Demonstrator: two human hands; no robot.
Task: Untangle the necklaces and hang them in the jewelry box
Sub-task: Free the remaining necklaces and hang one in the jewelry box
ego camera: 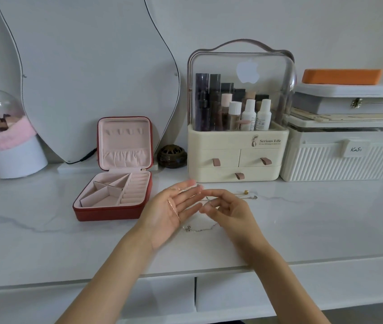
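while the left hand [174, 208] lies spread under a gold chain [173, 208], the right hand [226, 206] pinches a silver chain [205, 226] beside the open jewelry box [113, 195].

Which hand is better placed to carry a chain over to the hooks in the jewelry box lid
Probably the left hand: it is nearer the open jewelry box and a gold chain lies across its open palm. The right hand is farther away, pinching the silver chain.
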